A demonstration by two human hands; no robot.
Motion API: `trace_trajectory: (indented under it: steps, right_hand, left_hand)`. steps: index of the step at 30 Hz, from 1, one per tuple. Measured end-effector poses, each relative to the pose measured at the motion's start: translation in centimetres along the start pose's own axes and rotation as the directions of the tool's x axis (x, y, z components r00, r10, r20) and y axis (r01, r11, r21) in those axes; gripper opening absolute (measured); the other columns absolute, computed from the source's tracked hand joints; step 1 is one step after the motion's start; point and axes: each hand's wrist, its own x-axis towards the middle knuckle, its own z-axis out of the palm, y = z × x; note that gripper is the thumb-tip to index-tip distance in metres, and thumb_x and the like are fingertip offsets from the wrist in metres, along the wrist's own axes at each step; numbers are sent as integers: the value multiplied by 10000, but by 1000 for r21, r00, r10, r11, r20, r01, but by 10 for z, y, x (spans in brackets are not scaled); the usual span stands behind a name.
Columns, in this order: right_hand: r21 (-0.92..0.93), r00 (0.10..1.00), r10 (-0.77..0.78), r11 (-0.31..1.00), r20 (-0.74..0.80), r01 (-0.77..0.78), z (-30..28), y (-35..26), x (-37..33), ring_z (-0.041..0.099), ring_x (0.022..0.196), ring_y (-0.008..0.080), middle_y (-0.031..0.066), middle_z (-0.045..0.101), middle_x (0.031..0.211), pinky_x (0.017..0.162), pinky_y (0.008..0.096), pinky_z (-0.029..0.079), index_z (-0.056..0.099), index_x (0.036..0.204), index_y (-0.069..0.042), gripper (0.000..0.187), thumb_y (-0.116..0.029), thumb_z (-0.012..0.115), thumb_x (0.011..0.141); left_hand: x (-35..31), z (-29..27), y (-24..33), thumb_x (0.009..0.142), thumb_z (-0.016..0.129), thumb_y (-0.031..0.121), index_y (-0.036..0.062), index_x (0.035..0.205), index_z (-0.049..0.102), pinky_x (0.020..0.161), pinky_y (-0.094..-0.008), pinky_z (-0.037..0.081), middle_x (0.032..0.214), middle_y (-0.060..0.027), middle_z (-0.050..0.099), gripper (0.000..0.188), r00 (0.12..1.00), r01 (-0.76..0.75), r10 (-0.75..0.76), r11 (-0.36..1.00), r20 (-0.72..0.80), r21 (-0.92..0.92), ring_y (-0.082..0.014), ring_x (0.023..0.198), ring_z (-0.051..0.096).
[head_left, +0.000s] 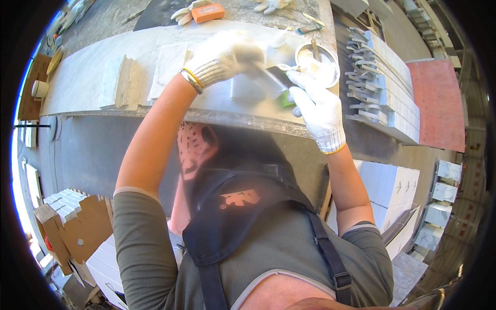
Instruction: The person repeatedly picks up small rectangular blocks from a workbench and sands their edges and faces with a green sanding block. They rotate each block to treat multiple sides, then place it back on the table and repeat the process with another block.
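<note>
Near the worktop's (pixel 77 85) right edge, a bowl (pixel 336 64) crowded the right hand (pixel 320 111); tiles (pixel 113 82) stood left of the left hand (pixel 219 62). Whether either grip was clamped could not be told.

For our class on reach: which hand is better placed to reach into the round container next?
Probably the right hand: it is close beside the round container, while the left hand is farther off to the left.

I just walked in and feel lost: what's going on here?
A gloved person works at a stone-topped bench. The right hand, beside a round tub of white material, seems to hold a flat-bladed tool. The left hand is blurred over the bench; whether it grips anything is unclear. Pale stone pieces are on the bench's left part.
</note>
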Motion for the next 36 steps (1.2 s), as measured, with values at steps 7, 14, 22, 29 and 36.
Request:
trace_trajectory:
  steps: [7,14,22,29,36]
  right_hand:
    - [-148,999,-50,988,-13,48,-5,-3,-8,678,697,85,87,777,947,634,256,559,690,1377,-27,385,-87,677,997]
    - [-187,985,-141,975,-101,120,13,-7,-8,702,707,98,100,785,961,624,261,559,693,1365,-23,372,-84,688,998]
    - [-282,974,-178,950,-138,134,26,-4,1,738,842,203,112,781,1078,731,315,588,728,1283,-38,317,-77,704,970]
    - [-151,992,-54,988,-115,37,14,-5,-11,712,786,114,120,774,1110,671,277,572,693,1355,-41,351,-95,673,1010]
    - [-174,958,-226,965,-177,196,38,-4,-4,688,747,77,96,776,1096,665,249,565,685,1368,-30,360,-70,669,1011]
  left_hand:
    - [-1,0,1,681,891,117,128,956,776,807,-413,552,889,-67,713,298,1000,-10,11,1000,-13,25,-301,902,670]
    - [-3,1,-1,672,897,127,124,967,775,814,-422,549,904,-89,709,320,999,-31,31,999,-31,20,-314,919,666]
    - [-2,3,-6,674,887,119,128,953,771,804,-424,546,904,-90,712,302,995,-73,75,997,-69,34,-317,898,666]
    - [-4,9,-11,682,874,103,128,951,770,808,-416,550,908,-78,714,290,996,-30,34,998,-82,49,-309,901,664]
    - [-5,6,-7,689,868,101,126,967,771,807,-414,548,925,-73,717,295,998,-5,8,999,-67,54,-307,904,665]
